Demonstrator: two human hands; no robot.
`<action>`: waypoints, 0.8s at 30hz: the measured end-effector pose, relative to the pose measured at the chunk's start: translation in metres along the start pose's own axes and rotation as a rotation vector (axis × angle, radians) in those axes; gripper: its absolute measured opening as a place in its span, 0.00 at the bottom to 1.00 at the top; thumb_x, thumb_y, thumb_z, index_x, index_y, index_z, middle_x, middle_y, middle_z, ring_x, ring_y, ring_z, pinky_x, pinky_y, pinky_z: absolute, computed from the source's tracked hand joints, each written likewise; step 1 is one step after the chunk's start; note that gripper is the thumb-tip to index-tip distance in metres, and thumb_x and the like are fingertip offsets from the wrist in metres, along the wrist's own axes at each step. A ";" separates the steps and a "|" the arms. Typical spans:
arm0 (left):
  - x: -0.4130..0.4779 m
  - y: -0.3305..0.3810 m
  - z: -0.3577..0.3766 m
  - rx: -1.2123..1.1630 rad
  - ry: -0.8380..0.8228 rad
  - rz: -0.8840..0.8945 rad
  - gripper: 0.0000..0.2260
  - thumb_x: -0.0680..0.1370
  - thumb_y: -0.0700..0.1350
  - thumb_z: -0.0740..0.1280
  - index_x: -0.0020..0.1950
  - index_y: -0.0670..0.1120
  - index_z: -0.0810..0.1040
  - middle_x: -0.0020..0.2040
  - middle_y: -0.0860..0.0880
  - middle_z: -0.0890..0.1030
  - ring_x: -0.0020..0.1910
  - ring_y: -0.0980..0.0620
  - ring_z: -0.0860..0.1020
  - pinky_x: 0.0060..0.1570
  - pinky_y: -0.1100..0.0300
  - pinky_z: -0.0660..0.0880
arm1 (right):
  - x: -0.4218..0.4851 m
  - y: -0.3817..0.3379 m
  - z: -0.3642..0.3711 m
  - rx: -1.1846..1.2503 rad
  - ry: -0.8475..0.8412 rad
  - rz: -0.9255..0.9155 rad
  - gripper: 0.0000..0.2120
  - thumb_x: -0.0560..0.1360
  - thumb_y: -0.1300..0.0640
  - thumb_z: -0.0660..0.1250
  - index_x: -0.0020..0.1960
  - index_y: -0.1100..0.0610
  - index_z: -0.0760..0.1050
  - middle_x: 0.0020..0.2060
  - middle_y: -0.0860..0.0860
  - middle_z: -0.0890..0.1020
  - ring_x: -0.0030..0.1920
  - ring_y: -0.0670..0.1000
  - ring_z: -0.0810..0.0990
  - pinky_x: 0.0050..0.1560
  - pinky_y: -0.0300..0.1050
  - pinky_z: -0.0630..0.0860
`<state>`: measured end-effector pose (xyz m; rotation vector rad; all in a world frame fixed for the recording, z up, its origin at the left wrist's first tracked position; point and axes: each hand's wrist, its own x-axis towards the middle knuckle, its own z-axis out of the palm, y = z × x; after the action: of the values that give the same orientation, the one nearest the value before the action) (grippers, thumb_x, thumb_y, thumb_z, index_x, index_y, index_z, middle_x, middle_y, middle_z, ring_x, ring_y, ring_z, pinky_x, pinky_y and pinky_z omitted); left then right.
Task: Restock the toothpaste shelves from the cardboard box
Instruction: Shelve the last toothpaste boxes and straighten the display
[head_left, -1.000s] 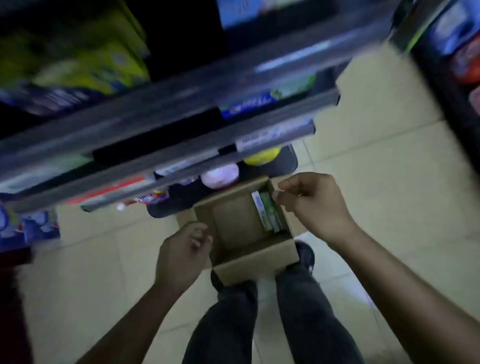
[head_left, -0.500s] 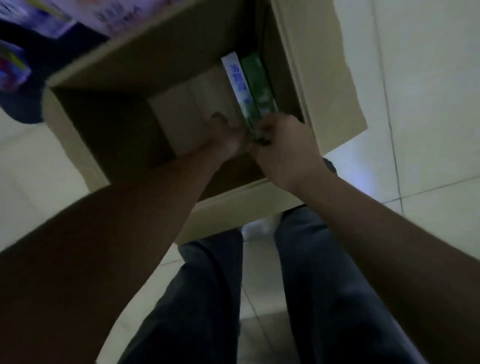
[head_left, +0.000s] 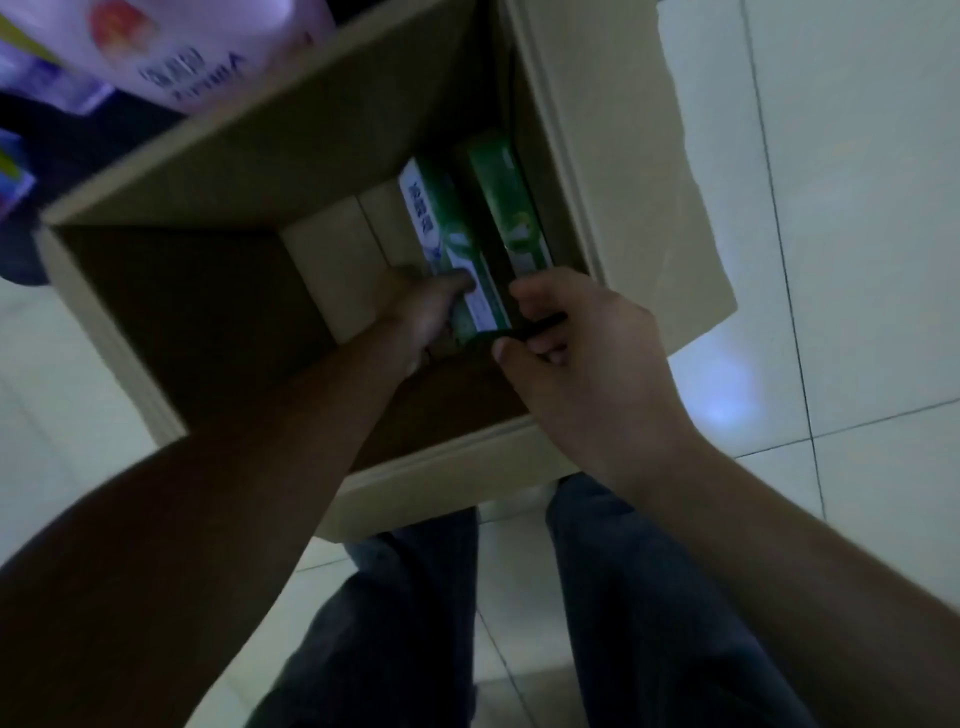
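Head view puts you at the pick-up step. Both hands are down inside the cardboard box (head_left: 291, 156), which sits on the floor at 12 o'clock from your legs. Two toothpaste cartons stand on edge along its 3 o'clock wall. Your left hand (head_left: 426, 312) grips the near end of the white-and-green carton (head_left: 436, 218). Your right hand (head_left: 582, 353) curls at a dark edge beside the green carton (head_left: 506, 197); whether it has a hold, I cannot tell. Next, I judge, secure both cartons and lift them straight up, clear of the wall, before turning to the shelves, which are not in view.
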<state>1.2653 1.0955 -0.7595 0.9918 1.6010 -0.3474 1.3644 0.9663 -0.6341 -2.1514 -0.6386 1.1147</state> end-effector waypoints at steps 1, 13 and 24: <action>-0.017 0.001 -0.016 -0.080 -0.071 -0.048 0.16 0.76 0.46 0.72 0.63 0.43 0.82 0.46 0.48 0.87 0.43 0.49 0.85 0.40 0.58 0.81 | -0.003 -0.004 -0.005 0.012 0.002 -0.007 0.18 0.73 0.61 0.75 0.61 0.53 0.80 0.48 0.39 0.82 0.46 0.38 0.80 0.47 0.34 0.77; -0.170 0.032 -0.077 -0.209 -0.313 -0.067 0.23 0.65 0.51 0.78 0.59 0.45 0.84 0.51 0.44 0.88 0.47 0.47 0.87 0.41 0.57 0.82 | -0.063 -0.038 -0.019 -0.165 -0.084 -0.433 0.24 0.69 0.62 0.78 0.63 0.61 0.79 0.63 0.58 0.80 0.60 0.61 0.81 0.55 0.57 0.81; -0.080 0.057 -0.038 0.107 -0.004 0.053 0.15 0.78 0.58 0.66 0.45 0.47 0.81 0.38 0.46 0.84 0.37 0.47 0.84 0.39 0.57 0.77 | -0.067 -0.021 -0.046 -0.088 0.235 -0.172 0.23 0.70 0.62 0.73 0.65 0.60 0.78 0.54 0.55 0.84 0.53 0.56 0.82 0.54 0.50 0.79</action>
<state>1.2814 1.1235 -0.6589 1.1120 1.5621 -0.4015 1.3655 0.9224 -0.5626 -2.2111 -0.7588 0.7425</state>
